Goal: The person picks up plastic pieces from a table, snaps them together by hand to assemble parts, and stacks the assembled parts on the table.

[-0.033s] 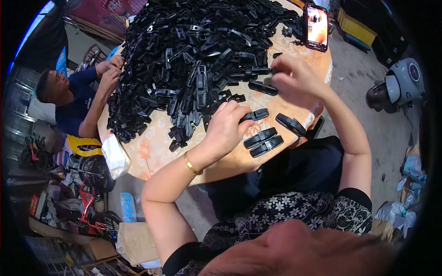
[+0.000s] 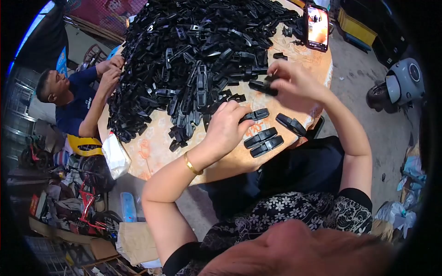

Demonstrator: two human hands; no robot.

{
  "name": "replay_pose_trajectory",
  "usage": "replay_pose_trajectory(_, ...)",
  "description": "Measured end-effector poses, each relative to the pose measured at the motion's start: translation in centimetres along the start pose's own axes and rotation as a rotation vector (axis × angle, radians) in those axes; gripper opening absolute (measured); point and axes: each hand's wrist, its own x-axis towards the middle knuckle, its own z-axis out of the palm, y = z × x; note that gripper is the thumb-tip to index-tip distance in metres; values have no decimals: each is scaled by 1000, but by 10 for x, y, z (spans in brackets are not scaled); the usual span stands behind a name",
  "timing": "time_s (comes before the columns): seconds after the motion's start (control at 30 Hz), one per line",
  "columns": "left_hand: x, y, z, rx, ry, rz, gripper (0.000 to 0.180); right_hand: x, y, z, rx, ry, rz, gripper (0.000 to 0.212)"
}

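We are seated at the near edge of the table, with the heap of black plastic parts covering its middle and running to the far edge. Our left hand is curled, fingertips pinching a clip that lies flat just in front of the heap. Our right hand is raised a little above the top, fingers closed on another part. The two hands are apart, each clamped on its own piece.

Two finished-looking clips lie side by side close to the near edge, and a third clip sits to their right, nearer the right edge. These look the most exposed: a sweep of our left wrist or forearm could, we judge, nudge them off the edge into our lap or onto the floor.

The heap slopes down toward our hands, so pulling a piece from its foot may loosen others and let them slide among the sorted clips, mixing done with undone.

A phone stands at the far right corner, its screen lit; a wide reach with the right arm could tip it. A second person works at the left edge with both hands in the heap, and tugging from that side could shift the pile too.
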Motion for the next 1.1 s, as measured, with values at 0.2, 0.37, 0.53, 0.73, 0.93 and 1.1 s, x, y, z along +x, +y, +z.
replay_pose_trajectory(0.2,-1,1,1,-13,10,-28,24,-14,-27,17,60,-326,-82,27)
replay_pose_trajectory(0.37,0,3,-1,-21,4,-39,23,-16,-18,27,129,-318,25,24)
replay_pose_trajectory(0.53,-1,4,-2,-59,-46,-109,23,-15,-20,26,-268,-176,-262,29)
replay_pose_trajectory(0.73,-2,1,-1,-29,-14,-82,24,-18,-28,28,105,-116,-147,29)
replay_pose_trajectory(0.93,-1,3,0,-50,6,-122,22,-24,-29,29,-285,-85,-265,28)
replay_pose_trajectory(1.1,0,-1,-1,-53,4,-129,20,-21,-17,22,-365,-149,-296,25)
